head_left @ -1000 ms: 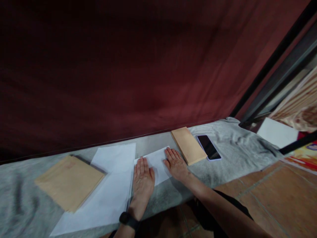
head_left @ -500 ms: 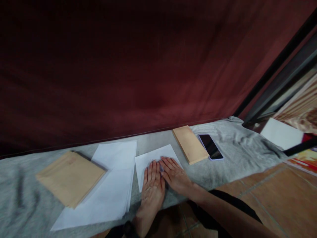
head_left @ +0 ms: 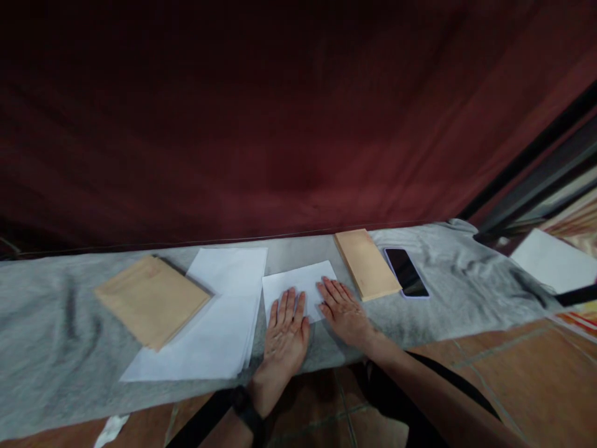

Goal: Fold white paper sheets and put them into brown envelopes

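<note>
A small white sheet of paper (head_left: 298,280), seemingly folded, lies on the grey cloth (head_left: 448,267). My left hand (head_left: 286,333) rests flat on its near left part, fingers stretched out. On its right end my right hand (head_left: 344,311) lies flat with fingers apart. Left of them is a stack of larger white sheets (head_left: 224,336), partly covered by a pile of brown envelopes (head_left: 153,302). Just beyond my right hand sits a second stack of narrow brown envelopes (head_left: 368,264).
A phone (head_left: 405,272) with a purple case lies right of the narrow envelopes. The dark red curtain (head_left: 280,137) hangs behind the cloth-covered surface. Tiled floor (head_left: 527,361) runs along the front, with a white scrap (head_left: 112,429) at lower left.
My hands have moved apart; the right one has slid toward the paper's right end. More of the white paper's middle shows. The whole view has shifted slightly.
</note>
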A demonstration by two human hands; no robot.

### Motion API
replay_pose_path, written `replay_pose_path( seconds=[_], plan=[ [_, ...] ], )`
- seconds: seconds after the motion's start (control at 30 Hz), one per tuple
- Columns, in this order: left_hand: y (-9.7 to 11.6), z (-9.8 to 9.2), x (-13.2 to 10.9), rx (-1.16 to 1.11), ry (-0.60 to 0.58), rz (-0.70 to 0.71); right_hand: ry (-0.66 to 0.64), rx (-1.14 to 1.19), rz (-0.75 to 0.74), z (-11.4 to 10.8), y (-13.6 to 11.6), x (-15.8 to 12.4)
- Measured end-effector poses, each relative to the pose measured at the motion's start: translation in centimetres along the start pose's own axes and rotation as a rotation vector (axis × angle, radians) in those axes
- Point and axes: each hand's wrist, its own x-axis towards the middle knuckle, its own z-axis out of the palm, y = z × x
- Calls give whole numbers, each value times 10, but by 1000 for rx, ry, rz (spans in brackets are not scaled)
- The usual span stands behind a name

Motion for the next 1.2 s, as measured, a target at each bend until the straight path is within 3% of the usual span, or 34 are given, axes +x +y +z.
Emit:
replay_pose_path(
  seconds=[0.23, 0.47, 0.67, 0.93, 1.2],
  plan=[
    [-3, -13, 0, 18, -77, -24, -32, -31, 32, -1, 12, -5],
    [-7, -15, -4, 12, -80, -59, -43, -21, 65, 3, 19, -9],
    [-7, -13, -6, 0, -50, -72, 8, -21, 93, 2, 18, -11],
    [-7, -10, -5, 38, -80, -85, -113, -104, 154, -15, 15, -1],
    [-11, 2, -8, 48, -22, -85, -111, -164, 220, -20, 13, 1]
  ],
)
